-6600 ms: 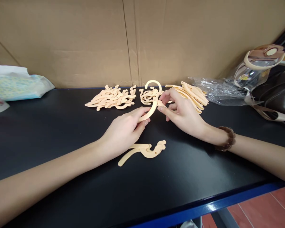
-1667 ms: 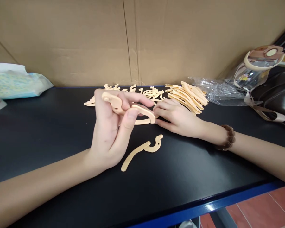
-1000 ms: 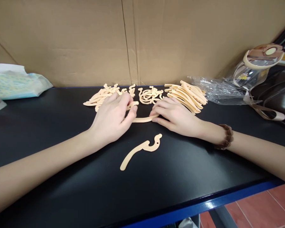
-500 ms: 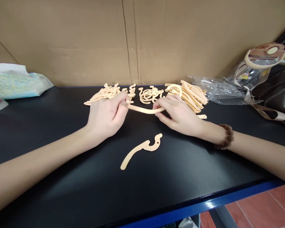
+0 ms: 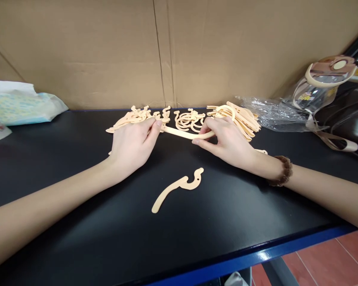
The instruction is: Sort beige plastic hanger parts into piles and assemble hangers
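Note:
My left hand (image 5: 134,145) and my right hand (image 5: 226,141) pinch a cream plastic hanger part (image 5: 181,133) between them, above the black table. Its bar runs level from the left thumb to the right fingers. A curved hook-like end rises behind my right hand and seems to belong to it. Cream tips also show beyond the left hand and by the right wrist; what they join is hidden. Nearer me, a separate hooked hanger arm (image 5: 170,190) lies flat, touched by neither hand.
At the back lie a left pile of cream hanger parts (image 5: 129,117), a middle heap of hooks (image 5: 186,120) and a right stack of arms (image 5: 244,117). Clear plastic wrap (image 5: 274,115) and a bottle (image 5: 319,89) stand right, a tissue pack (image 5: 26,105) left. Cardboard (image 5: 107,51) closes the back.
My right hand and the hook-like end behind it have shifted slightly right. More of the bar shows, and a cream tip now appears left of my left hand. The loose arm lies unmoved.

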Tool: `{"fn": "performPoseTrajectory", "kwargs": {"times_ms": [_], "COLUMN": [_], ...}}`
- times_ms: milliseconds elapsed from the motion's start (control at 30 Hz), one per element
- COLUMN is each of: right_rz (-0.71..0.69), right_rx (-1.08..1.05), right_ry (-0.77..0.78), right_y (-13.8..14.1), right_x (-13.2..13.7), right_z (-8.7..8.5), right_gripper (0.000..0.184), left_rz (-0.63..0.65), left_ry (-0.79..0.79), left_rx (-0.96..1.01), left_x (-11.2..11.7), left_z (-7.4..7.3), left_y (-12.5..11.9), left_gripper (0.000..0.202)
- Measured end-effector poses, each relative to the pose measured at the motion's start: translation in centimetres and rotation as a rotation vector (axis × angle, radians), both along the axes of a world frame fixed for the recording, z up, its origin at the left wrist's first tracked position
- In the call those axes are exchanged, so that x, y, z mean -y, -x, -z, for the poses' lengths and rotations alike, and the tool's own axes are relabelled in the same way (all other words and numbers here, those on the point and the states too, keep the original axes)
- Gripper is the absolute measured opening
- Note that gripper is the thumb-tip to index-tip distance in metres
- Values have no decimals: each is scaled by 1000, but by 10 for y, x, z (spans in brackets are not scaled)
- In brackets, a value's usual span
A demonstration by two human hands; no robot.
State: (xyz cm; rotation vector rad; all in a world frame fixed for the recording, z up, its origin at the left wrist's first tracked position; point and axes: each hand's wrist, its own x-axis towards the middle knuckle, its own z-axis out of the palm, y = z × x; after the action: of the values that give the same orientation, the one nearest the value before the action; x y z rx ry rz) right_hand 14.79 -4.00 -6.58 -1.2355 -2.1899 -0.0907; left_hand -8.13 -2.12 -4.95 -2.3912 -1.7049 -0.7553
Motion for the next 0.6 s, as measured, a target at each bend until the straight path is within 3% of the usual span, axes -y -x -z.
{"fn": "performPoseTrajectory", "kwargs": {"times_ms": [600], "right_rz": [-103], "right_rx": [14], "right_ry": [3], "right_y": [0], "right_x": [2], "right_z": [-2], "right_gripper": [18], "left_rz": [54], "left_ry": [57], "left_rx": [-85], "left_x": [-1], "left_z": [3], "left_y": [-2], "left_gripper": [43]}}
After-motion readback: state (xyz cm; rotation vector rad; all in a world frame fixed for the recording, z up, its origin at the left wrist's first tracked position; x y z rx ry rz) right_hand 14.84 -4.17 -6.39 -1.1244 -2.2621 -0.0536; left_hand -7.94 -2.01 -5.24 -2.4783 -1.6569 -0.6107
